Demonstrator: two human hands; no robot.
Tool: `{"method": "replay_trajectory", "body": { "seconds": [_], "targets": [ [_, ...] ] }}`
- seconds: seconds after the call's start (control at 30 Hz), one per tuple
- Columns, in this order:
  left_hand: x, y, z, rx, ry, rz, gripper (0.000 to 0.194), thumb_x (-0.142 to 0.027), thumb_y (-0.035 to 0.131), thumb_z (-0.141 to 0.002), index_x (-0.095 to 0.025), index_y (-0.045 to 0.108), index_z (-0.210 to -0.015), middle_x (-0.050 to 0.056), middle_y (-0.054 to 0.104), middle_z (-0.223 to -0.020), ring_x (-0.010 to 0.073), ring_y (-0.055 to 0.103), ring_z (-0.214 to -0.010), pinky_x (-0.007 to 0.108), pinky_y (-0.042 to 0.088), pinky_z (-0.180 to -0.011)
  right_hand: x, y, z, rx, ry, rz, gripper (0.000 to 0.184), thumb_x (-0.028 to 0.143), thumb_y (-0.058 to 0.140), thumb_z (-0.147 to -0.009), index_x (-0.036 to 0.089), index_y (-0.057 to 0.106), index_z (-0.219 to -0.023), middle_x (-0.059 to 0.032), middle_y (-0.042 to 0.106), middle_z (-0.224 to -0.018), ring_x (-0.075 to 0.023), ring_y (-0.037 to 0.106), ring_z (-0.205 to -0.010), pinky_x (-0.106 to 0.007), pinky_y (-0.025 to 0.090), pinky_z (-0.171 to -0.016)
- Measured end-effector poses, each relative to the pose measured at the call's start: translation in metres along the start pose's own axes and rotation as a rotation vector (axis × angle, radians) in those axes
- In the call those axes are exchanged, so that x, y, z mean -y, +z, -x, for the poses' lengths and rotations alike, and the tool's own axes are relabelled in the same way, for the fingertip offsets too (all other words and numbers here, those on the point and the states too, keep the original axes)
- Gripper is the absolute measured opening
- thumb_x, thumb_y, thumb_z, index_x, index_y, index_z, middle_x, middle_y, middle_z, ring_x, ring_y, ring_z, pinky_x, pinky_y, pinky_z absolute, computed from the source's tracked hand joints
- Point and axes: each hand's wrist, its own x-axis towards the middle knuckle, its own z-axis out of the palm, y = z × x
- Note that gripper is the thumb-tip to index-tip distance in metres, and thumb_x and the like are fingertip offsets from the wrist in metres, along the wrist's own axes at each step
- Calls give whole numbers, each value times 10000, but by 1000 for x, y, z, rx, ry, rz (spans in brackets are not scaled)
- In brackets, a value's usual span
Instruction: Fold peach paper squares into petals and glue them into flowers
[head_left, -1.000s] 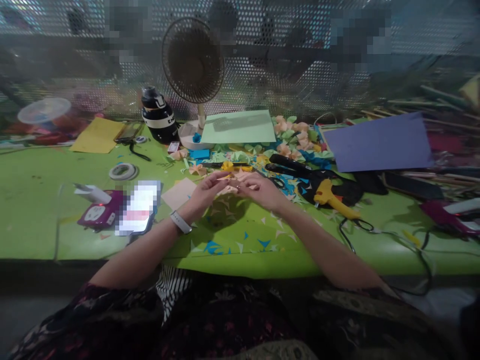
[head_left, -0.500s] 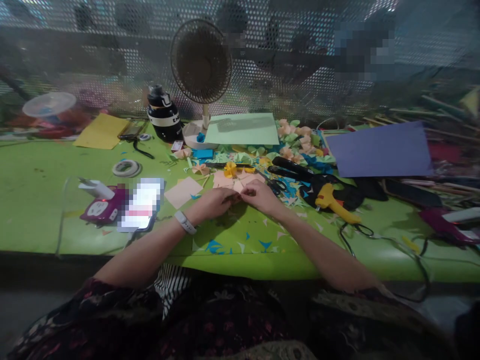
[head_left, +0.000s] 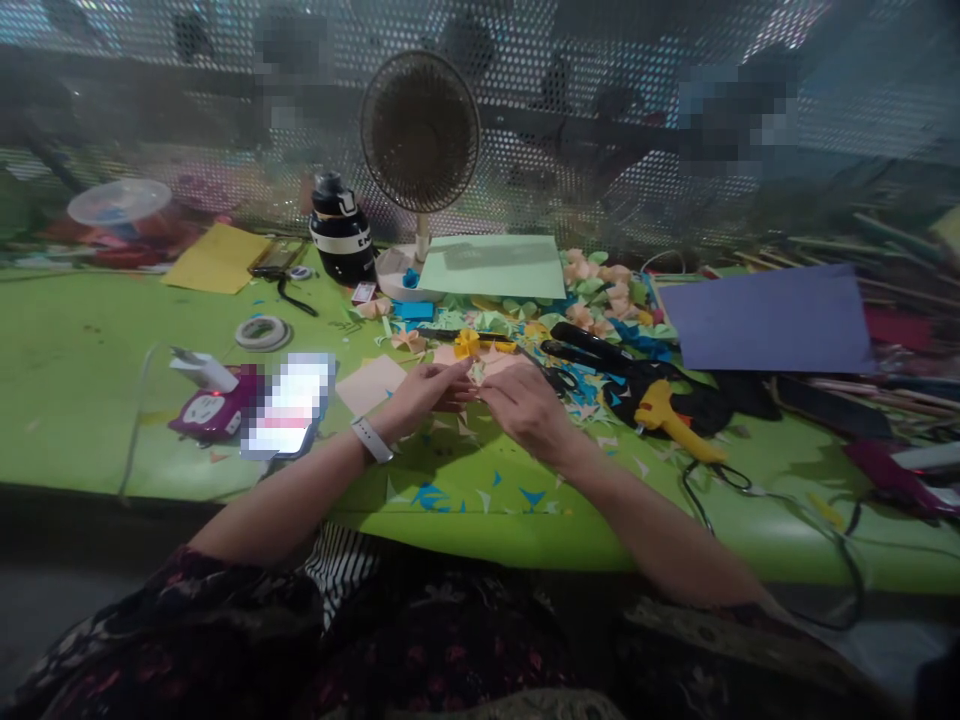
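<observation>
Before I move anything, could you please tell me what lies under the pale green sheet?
Green paper pieces show along the front edge of the pale green sheet; part of the fan base shows at its left. Anything fully beneath is covered.

hands (head_left: 531, 410): close together at pale paper (head_left: 478, 374) | glue gun (head_left: 678, 421): right | fan (head_left: 420, 130): behind

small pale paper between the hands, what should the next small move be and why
Perhaps draw the small pale paper slightly closer: the left hand and right hand nearly meet at it, and loose peach pieces crowd just beyond. The exact grip is too small to tell.
</observation>
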Motion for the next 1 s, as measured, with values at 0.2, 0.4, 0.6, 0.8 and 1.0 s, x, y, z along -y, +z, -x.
{"method": "replay_trajectory", "body": {
  "seconds": [0.2, 0.4, 0.6, 0.8, 1.0],
  "targets": [
    [-3, -6, 1, 97, -22, 45, 209, -288, 814, -749, -148, 744, -888, 83, 749, -883, 128, 679, -744, 246, 549, -706, -3, -3, 1, -21, -157, 79, 286, 128, 433, -989, 174, 715, -1011, -104, 706, -1031, -232, 568, -956, -422, 463, -945],
    [2, -10, -4, 105, 72, 153, 235, -256, 828, -721, -154, 739, -913, 45, 746, -916, 108, 670, -778, 226, 532, -754, 0, -4, 0, -110, 37, -188, 196, 225, 544, -968, 226, 736, -1004, -90, 703, -1055, -242, 595, -1042, -446, 470, -965],
    [3, -2, -3, 29, 110, 207, 330, -264, 857, -691, -156, 716, -969, 10, 732, -849, 87, 647, -706, 231, 520, -713, 13, -6, -6, -301, 545, -694, 191, 355, 638, -912, 209, 741, -843, -46, 714, -830, -187, 657, -793, -338, 541, -749],
    [2, 4, 4, 117, 189, 197, 243, -285, 788, -787, -156, 723, -983, 50, 732, -1016, 129, 679, -886, 297, 538, -860, 12, -3, -7, -274, 814, -951, 280, 466, 686, -837, 187, 698, -826, -24, 704, -737, -147, 611, -598, -285, 510, -567],
    [2, 2, 5, 161, 186, 174, 279, -262, 771, -802, -152, 708, -1051, 69, 725, -1037, 144, 680, -899, 338, 551, -876, 3, -3, -4, -254, 774, -774, 234, 420, 675, -846, 190, 709, -821, -49, 714, -830, -159, 611, -701, -308, 505, -676]
  ]
}}
